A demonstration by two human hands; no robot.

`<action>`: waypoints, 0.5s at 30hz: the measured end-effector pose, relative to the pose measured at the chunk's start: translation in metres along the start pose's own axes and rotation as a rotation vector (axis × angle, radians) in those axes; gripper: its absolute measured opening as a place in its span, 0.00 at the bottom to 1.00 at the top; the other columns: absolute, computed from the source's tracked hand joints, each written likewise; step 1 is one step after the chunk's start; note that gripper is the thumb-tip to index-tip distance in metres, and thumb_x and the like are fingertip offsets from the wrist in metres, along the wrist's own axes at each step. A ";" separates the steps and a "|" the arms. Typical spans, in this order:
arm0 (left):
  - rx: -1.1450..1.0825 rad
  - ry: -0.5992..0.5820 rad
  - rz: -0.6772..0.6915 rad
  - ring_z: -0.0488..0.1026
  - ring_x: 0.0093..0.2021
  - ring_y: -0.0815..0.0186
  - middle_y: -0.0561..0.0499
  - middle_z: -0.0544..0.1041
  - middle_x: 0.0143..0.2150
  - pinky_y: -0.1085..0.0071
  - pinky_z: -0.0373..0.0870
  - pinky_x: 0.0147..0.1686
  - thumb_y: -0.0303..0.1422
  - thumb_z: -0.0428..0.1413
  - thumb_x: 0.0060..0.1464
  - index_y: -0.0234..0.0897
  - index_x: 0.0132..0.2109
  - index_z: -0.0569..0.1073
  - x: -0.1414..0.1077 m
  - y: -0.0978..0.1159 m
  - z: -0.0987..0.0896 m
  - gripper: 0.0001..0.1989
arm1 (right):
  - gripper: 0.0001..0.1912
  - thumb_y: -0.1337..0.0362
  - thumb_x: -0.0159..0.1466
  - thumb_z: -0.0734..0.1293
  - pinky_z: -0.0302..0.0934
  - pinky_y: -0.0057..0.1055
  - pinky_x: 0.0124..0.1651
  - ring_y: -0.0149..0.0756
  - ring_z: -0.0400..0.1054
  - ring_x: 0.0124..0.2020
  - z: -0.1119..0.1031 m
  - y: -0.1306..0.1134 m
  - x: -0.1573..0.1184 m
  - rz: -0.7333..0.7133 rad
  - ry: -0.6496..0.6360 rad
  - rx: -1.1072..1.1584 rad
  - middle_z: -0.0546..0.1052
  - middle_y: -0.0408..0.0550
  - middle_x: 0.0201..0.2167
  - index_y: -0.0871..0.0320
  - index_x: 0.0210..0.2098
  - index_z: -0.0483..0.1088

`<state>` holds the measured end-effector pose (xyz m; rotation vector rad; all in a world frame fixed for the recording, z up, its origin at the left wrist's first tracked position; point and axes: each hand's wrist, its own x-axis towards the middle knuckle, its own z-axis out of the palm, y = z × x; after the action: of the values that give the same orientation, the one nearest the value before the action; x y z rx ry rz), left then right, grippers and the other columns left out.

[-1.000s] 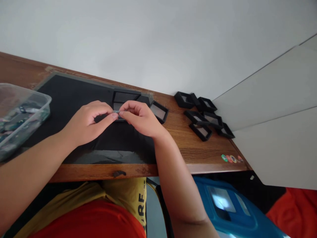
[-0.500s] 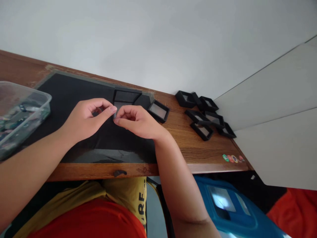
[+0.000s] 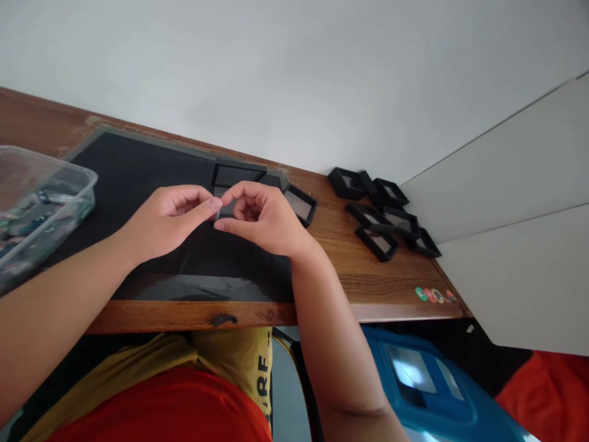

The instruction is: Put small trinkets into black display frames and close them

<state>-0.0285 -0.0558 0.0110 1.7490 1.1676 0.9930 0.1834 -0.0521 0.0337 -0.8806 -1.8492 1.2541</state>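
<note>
My left hand (image 3: 177, 218) is closed in a pinch over the black mat (image 3: 184, 270). Between its thumb and forefinger is a small thin piece (image 3: 218, 214) with a pale edge, mostly hidden and too small to name. Right beside it, my right hand (image 3: 267, 218) curves in from the other side, thumb and forefinger apart. Its forefinger tip comes close to the left fingertips; its thumb is lower, near the pale edge. Just behind the hands stands an open black box (image 3: 237, 175) with its lid raised, partly covered by my fingers.
A black frame-like box (image 3: 300, 204) lies right of the hands. Several more black boxes (image 3: 377, 242) are grouped near the wall corner. At left is a clear plastic tub (image 3: 69, 172) of small mixed items. Round stickers (image 3: 429, 295) mark the wooden table (image 3: 331, 276); a blue chair (image 3: 381, 356) stands below.
My right forefinger has lifted away from the thumb, widening the gap between them. The left hand keeps its pinch. The whole view has shifted slightly.
</note>
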 end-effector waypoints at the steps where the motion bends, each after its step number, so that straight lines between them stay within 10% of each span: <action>1: -0.004 0.006 -0.001 0.73 0.32 0.63 0.49 0.79 0.30 0.67 0.70 0.33 0.54 0.60 0.60 0.40 0.33 0.79 0.000 0.000 0.000 0.21 | 0.17 0.59 0.60 0.81 0.53 0.28 0.31 0.25 0.54 0.25 0.000 0.000 0.000 -0.002 0.007 -0.012 0.64 0.32 0.23 0.57 0.41 0.72; 15: 0.068 0.183 -0.028 0.78 0.42 0.58 0.49 0.84 0.41 0.63 0.72 0.42 0.48 0.57 0.66 0.44 0.42 0.81 0.003 -0.014 -0.003 0.14 | 0.11 0.63 0.67 0.73 0.56 0.31 0.37 0.31 0.65 0.30 -0.008 0.013 0.009 0.159 0.138 -0.568 0.72 0.38 0.27 0.58 0.49 0.77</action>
<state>-0.0345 -0.0484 0.0001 1.7176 1.3507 1.1274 0.1874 -0.0370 0.0247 -1.3993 -2.0850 0.7287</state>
